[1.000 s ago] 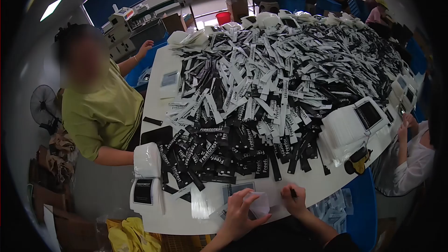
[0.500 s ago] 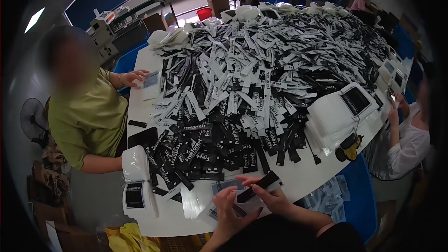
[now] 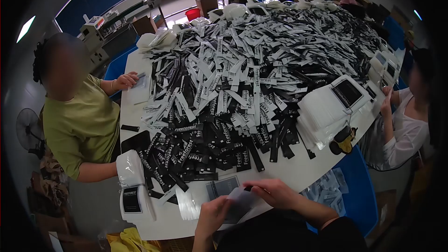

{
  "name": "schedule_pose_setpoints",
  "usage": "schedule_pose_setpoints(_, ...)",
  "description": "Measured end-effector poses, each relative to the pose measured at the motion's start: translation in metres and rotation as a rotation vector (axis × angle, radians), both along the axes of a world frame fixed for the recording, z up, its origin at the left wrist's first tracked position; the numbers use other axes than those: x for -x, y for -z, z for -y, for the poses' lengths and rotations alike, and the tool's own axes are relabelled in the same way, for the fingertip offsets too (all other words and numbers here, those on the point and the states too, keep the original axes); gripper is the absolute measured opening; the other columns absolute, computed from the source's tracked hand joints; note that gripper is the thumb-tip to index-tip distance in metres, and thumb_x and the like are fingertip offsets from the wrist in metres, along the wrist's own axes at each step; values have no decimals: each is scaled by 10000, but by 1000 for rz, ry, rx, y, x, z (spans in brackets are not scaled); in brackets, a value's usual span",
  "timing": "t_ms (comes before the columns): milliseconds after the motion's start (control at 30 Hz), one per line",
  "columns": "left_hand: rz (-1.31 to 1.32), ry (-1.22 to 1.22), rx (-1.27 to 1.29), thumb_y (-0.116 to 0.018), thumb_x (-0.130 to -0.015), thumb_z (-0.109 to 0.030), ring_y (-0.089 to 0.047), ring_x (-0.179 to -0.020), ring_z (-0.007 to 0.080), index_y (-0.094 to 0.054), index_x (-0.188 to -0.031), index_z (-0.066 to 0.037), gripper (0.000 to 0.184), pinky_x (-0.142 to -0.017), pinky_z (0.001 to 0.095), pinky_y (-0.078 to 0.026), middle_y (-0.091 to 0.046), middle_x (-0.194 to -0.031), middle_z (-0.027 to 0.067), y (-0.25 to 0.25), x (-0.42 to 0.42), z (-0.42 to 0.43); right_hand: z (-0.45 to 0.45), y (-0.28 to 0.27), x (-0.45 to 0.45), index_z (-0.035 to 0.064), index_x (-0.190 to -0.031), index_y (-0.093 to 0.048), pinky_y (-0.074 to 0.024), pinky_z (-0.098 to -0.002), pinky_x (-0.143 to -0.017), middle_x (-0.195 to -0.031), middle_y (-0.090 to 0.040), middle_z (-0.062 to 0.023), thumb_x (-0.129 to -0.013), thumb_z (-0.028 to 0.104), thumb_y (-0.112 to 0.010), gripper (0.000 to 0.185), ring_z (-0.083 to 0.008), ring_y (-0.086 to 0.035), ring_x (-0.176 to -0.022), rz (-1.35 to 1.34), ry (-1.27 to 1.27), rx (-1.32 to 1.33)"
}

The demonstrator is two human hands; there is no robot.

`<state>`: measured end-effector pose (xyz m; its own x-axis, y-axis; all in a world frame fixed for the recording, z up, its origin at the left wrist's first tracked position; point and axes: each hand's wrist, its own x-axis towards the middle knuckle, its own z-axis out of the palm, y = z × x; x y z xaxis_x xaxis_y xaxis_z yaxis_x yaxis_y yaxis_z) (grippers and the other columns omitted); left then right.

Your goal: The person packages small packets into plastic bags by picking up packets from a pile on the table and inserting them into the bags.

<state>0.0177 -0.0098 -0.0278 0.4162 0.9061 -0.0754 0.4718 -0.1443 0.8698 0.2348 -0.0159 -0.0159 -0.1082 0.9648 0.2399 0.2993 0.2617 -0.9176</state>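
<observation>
My left hand [image 3: 215, 212] is closed on the left side of a translucent plastic bag [image 3: 242, 201] at the table's front edge. My right hand [image 3: 275, 193] pinches the bag's upper right side, with a bit of something black at the fingertips. Most of the black piece is hidden. Behind my left hand lies a flat clear bag with a grey panel [image 3: 223, 187]. A large pile of black and white printed strips [image 3: 219, 135] lies beyond my hands.
A co-worker in a green top [image 3: 84, 126] is at the left, another in white [image 3: 401, 135] at the right. Stacks of packaging bags [image 3: 333, 107] and a yellow-black tape dispenser [image 3: 343, 141] lie on the right. A blue bin [image 3: 357, 186] stands below the right edge.
The black strip in my right hand has moved to the bag and is now mostly hidden there. My left hand has closed on the bag. The left co-worker's hand has reached a bag on the table.
</observation>
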Motion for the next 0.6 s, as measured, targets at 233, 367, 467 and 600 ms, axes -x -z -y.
schedule_pose_setpoints(233,-29,295,-35,-572,-846,-138,-613,-632,303,-612,-934,-54,128,-545,332,-478,-610,-725,161,-2,-3,1,-14,38,-25,-3,-992,-601,-439,-308,-565,-710,-610,-124,-864,178,-557,226,-186,-518,-560,124,-797,583)
schedule_pose_setpoints(367,-69,273,-137,-575,-842,-141,-612,-637,310,-608,-935,-51,133,-538,335,-476,-602,-718,171,4,-7,3,-14,25,-9,-18,-938,-613,-431,-293,-581,-681,-594,-97,-851,164,-558,209,-125,-508,-611,313,-751,629)
schedule_pose_setpoints(467,-99,97,9,-576,-842,-143,-614,-637,315,-606,-935,-51,135,-538,336,-478,-598,-699,173,-3,-6,4,-11,32,-19,-24,-909,-620,-428,-286,-587,-659,-584,-77,-807,152,-604,204,-104,-498,-628,-27,-640,565)
schedule_pose_setpoints(600,-34,105,-18,-591,-834,-149,-616,-628,315,-599,-924,-43,139,-530,337,-476,-599,-684,173,3,-14,4,-10,35,-12,-23,-906,-626,-428,-277,-597,-662,-590,-50,-798,163,-621,215,-92,-492,-632,-132,-623,642)
